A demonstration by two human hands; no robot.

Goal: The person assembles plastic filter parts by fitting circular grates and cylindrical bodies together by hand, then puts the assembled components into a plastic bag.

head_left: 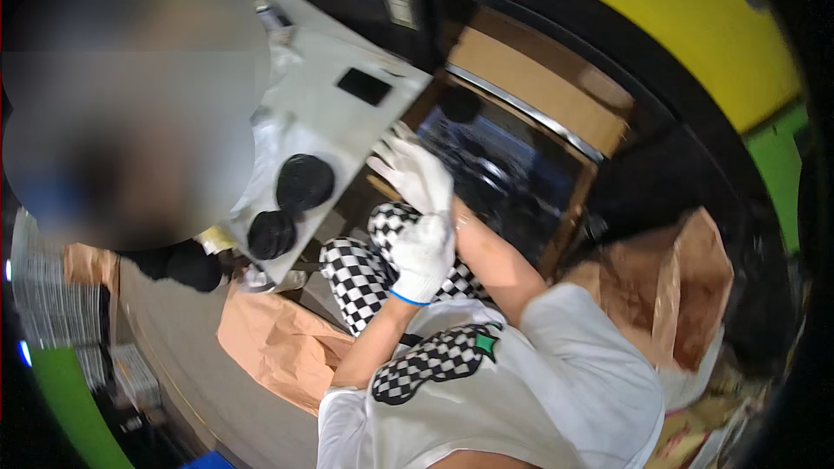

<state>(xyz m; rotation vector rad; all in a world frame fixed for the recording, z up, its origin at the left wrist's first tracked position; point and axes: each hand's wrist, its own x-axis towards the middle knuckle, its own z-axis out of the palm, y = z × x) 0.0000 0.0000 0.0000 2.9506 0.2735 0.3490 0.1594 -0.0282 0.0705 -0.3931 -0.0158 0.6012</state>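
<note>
Both my hands wear white knit gloves. My left hand (423, 247), its glove edged in blue, is closed at my right wrist, gripping the cuff of the right glove. My right hand (415, 172) is raised with its fingers stretched out and apart, holding nothing. Both hands are above my knees in checkered trousers (354, 278). Left of them, on a white table (347, 135), lie two stacks of black round pieces, a larger stack (305, 182) and a smaller stack (272, 235). Beyond my right hand stands a cardboard box (543, 78) with shiny dark things inside.
A flat black rectangle (364, 86) lies on the table's far part. Brown paper bags stand at the right (695, 295) and lie at the lower left (278, 343). Stacked grey sheets (65, 287) are at the far left. A blurred patch hides the upper left.
</note>
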